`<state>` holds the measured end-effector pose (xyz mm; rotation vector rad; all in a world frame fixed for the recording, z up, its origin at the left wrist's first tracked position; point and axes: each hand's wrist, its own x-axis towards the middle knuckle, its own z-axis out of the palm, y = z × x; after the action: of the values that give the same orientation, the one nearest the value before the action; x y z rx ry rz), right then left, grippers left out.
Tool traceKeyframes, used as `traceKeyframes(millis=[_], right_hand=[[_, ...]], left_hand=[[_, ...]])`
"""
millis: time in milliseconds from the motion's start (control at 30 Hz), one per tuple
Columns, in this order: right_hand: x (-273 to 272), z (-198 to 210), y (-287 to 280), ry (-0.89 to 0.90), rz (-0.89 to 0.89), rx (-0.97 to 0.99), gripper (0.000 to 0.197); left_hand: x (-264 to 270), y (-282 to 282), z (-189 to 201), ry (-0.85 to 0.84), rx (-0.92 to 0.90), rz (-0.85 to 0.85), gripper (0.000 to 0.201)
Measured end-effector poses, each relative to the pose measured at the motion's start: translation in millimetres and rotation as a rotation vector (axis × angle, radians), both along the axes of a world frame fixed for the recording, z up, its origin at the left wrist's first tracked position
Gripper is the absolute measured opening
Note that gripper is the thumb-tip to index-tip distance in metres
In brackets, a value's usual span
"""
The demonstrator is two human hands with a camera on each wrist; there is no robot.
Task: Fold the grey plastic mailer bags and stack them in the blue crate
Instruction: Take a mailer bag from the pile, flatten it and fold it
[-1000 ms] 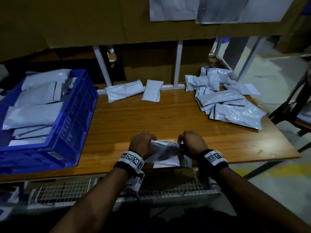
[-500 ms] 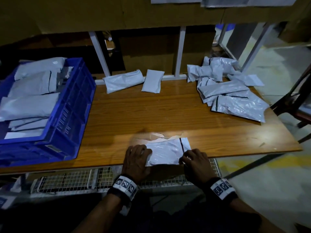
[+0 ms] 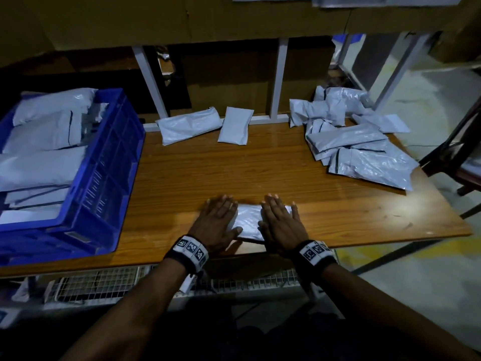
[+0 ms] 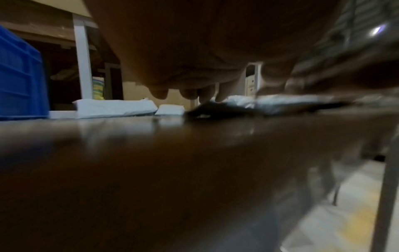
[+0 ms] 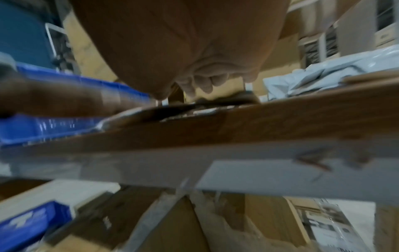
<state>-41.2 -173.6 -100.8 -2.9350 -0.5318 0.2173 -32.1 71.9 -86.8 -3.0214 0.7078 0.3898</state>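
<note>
Between blue crate point(image 3: 109, 162) and loose mailer pile point(image 3: 364, 155), both hands flat, fingers straight, on folded mailer point(image 3: 248, 220).

Grey mailer bags point(image 3: 359, 152), blue crate point(image 3: 112, 178)

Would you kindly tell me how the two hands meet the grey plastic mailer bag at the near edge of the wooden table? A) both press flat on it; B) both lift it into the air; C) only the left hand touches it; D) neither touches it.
A: the left hand and right hand lie with fingers straight on the grey plastic mailer bag, flat on the wooden table.
</note>
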Motion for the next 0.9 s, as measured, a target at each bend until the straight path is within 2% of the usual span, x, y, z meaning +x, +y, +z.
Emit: traceKeyframes(millis=[167,300,600,800,900], right_hand=[[-1.3,-10.2,13.5,-0.035,-0.023,0.017,0.068],[-0.7,-28.2,13.6,0.009,-0.063,-0.006,0.075],[-0.8,-36.4,14.5,-0.030,-0.071,0.008,0.071],[0.0,-29.9,13.5,-0.006,-0.051,0.000,0.071],[1.5,-29.6,12.3,-0.006,-0.025,-0.014,0.072]], left_hand=[[1.7,-25.8,-1.8,-0.069,-0.050,-0.045,0.080],[6.6,-37.1,-21.8,-0.044,-0.039,-0.017,0.080],[9.5,-40.0,-35.0,-0.076,-0.047,-0.008,0.074],[13.4,-40.7,-26.0,-0.012,-0.033,-0.009,0.079],[17.1,-39.9,-19.9,0.033,-0.034,0.009,0.072]])
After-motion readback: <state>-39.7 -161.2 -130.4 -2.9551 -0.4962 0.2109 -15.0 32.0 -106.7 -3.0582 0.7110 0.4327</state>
